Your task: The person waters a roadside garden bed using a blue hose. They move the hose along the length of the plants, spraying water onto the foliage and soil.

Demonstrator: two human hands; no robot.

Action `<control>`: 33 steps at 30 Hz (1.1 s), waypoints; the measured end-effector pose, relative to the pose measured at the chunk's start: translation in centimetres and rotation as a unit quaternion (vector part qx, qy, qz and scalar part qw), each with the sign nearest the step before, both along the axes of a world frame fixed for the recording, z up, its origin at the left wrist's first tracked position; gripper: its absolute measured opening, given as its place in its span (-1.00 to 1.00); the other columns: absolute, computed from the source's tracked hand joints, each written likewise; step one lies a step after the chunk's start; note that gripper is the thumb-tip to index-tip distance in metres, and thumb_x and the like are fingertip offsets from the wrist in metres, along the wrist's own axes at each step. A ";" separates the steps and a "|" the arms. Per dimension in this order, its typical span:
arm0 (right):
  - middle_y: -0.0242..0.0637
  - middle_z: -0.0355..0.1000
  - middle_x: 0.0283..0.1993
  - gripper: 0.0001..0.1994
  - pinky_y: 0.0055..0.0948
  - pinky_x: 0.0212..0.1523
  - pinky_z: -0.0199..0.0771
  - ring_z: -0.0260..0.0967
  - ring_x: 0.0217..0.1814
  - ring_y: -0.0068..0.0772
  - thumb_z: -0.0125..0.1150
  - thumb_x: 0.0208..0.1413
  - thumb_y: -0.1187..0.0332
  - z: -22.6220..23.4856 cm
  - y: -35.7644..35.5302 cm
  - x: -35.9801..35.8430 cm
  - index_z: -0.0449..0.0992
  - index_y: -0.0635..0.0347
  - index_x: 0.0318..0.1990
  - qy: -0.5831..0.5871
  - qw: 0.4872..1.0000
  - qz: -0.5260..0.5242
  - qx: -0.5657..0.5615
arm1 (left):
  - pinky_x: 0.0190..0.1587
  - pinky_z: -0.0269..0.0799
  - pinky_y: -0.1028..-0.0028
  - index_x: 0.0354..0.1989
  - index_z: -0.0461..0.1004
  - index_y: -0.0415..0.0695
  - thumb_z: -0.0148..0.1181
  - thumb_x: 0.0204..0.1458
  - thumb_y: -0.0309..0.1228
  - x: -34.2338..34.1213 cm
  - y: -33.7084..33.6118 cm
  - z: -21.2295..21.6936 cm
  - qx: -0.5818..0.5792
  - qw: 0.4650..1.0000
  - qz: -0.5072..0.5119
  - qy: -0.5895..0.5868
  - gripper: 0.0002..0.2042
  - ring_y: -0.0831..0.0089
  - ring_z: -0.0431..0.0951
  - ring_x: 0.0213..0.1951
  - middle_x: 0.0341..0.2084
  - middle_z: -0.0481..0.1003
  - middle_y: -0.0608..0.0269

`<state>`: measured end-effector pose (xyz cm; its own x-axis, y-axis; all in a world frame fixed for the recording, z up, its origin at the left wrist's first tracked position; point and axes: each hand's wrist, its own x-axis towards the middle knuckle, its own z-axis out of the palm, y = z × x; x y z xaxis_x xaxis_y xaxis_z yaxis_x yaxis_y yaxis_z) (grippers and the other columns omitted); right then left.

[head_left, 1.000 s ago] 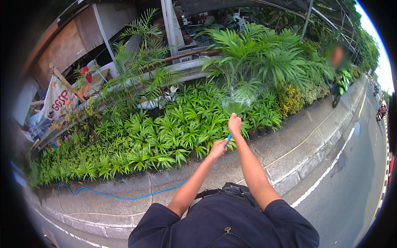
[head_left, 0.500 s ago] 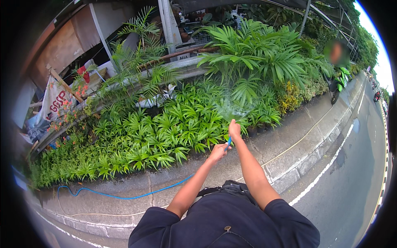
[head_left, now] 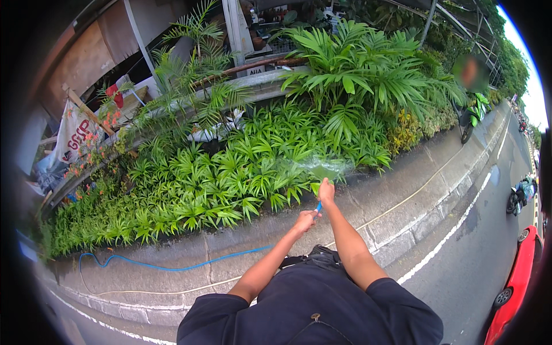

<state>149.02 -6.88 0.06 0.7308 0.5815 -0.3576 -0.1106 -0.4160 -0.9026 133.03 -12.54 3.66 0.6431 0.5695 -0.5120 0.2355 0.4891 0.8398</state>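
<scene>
A blue hose (head_left: 319, 206) runs between my two hands. My right hand (head_left: 326, 191) is closed around its front end, and water (head_left: 322, 166) fans out from there over the plants. Just behind and to the left, my left hand (head_left: 307, 219) also grips the hose. Low, bright green leafy plants (head_left: 230, 172) fill the bed in front of me. A taller palm-like plant (head_left: 368, 69) rises behind the spray. More of the blue hose lies curved along the pavement at left; its stretch beside my body is hidden.
A thin pale hose (head_left: 402, 204) runs along the paved strip (head_left: 368, 198). A metal guard rail (head_left: 264, 92) stands behind the low plants. On the road at right are a red car (head_left: 517, 276) and a motorcycle (head_left: 520, 195). A person (head_left: 471, 75) is by a green motorcycle (head_left: 474, 112).
Both hands have lowered slightly toward me, and the water now spreads wider and lower over the near plants. A red car and a motorcycle have come into view on the road at right.
</scene>
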 end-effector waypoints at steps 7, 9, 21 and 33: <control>-0.30 0.18 -0.80 -0.49 -0.36 -0.78 0.20 0.14 -0.84 -0.34 -0.27 0.14 0.06 0.1 0.9 -1.2 0.28 0.22 -0.72 0.010 0.998 0.047 -0.034 | -0.76 -0.13 0.57 -0.22 0.45 -0.15 -0.14 0.16 -0.14 -0.7 0.0 0.3 -0.023 1.000 0.016 -0.005 -0.66 0.71 0.02 -0.80 -0.78 0.19 0.48; -0.23 0.22 -0.79 -0.46 -0.34 -0.73 0.23 0.17 -0.83 -0.33 -0.27 0.15 0.05 -1.9 0.6 -1.3 0.30 0.25 -0.74 -0.002 0.993 0.099 -0.057 | -0.77 -0.14 0.57 -0.23 0.44 -0.16 -0.14 0.16 -0.14 -1.0 -0.6 0.0 -0.031 0.999 0.007 0.012 -0.66 0.71 0.01 -0.81 -0.78 0.19 0.48; 0.21 0.42 -0.42 -0.39 -0.07 -0.15 0.33 0.40 -0.27 0.18 -0.30 0.14 -0.01 -4.4 0.5 -1.3 0.46 0.49 -0.45 -0.189 0.966 0.123 -0.128 | -0.74 -0.14 0.58 -0.22 0.44 -0.13 -0.14 0.16 -0.14 -1.1 -1.2 -1.7 -0.044 0.999 0.004 0.005 -0.67 0.69 0.02 -0.78 -0.77 0.17 0.48; 0.27 0.40 -0.46 -0.42 -0.04 -0.16 0.33 0.40 -0.30 0.21 -0.23 0.08 0.03 -3.3 -0.7 -1.4 0.46 0.54 -0.44 -0.001 0.992 0.087 -0.092 | -0.75 -0.19 0.57 -0.20 0.42 -0.12 -0.12 0.15 -0.13 -0.8 -1.9 -1.9 -0.049 0.998 0.007 0.026 -0.68 0.70 -0.03 -0.80 -0.79 0.13 0.50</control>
<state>147.59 -7.54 -3.24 0.6250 0.6240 -0.4690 -0.0211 -0.5871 -0.8092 132.23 -14.41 1.74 0.6057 0.5239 -0.5989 0.2702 0.5726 0.7741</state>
